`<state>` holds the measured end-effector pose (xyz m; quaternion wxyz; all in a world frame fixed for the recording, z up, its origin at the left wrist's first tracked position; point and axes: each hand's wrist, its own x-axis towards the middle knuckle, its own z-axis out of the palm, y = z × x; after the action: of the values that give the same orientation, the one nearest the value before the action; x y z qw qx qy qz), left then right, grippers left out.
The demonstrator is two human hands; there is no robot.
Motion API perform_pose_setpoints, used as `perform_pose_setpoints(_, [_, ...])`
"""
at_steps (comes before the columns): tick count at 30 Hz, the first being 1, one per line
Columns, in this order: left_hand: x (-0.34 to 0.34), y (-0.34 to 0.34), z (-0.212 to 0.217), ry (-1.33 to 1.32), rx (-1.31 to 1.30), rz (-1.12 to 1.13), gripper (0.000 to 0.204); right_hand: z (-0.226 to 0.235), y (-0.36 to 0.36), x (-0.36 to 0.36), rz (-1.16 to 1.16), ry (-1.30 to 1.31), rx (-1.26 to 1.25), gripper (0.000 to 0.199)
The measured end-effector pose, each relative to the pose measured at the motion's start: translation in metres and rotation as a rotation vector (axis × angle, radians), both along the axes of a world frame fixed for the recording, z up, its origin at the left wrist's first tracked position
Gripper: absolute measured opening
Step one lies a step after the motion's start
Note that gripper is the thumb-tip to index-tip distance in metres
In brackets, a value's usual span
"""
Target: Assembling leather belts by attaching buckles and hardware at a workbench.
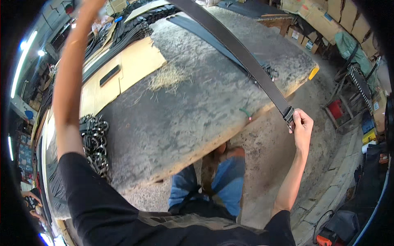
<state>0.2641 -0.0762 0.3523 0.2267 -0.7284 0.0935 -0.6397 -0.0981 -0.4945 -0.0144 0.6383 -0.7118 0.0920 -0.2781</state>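
Holding a long dark belt point(242, 53) stretched tight, from the top middle of the frame down to the right middle. Right hand point(301, 125) closed in a fist on the belt's lower end, right by the metal buckle point(288, 113). Left arm point(67, 82) lifted high along the left side, with the hand cut off by the top edge, so no telling if open, closed or holding anything.

Looks like the step of pulling the belt straight above the grey table point(184, 110), maybe to look it over. For a next move: keep a firm grip at the buckle and keep the strap off the table's rough edge.

Table edge running from the lower left up to the yellow corner point(313, 73) in the upper right, with the belt crossing over it just below that corner. Open floor point(279, 156) under the right hand, so lots of room to swing down there. Less room further right: a red stool point(335, 108) and stacked boxes point(328, 12).

On the table: a pile of shiny buckles point(95, 143) at the left, a cardboard sheet point(135, 61) and a tuft of dry straw point(166, 78) in the upper middle, well apart from the held belt.
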Motion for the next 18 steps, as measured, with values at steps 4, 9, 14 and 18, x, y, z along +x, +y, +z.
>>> perform_pose_setpoints(4, [0.09, -0.092, -0.034, 0.088, -0.181, -0.306, 0.041, 0.013, -0.014, 0.055, -0.161, 0.166, -0.082, 0.03])
perform_pose_setpoints(9, [0.197, -0.171, -0.09, 0.402, -0.125, -0.214, 0.034, 0.001, -0.035, 0.113, -0.175, 0.204, -0.122, 0.035])
perform_pose_setpoints(14, [0.258, -0.178, -0.293, 0.966, -0.4, -0.343, 0.089, 0.001, -0.013, 0.151, -0.079, 0.35, -0.097, 0.036])
perform_pose_setpoints(18, [0.233, -0.201, -0.372, 1.36, -0.383, -0.204, 0.075, 0.001, -0.01, 0.148, -0.118, 0.37, -0.113, 0.036])
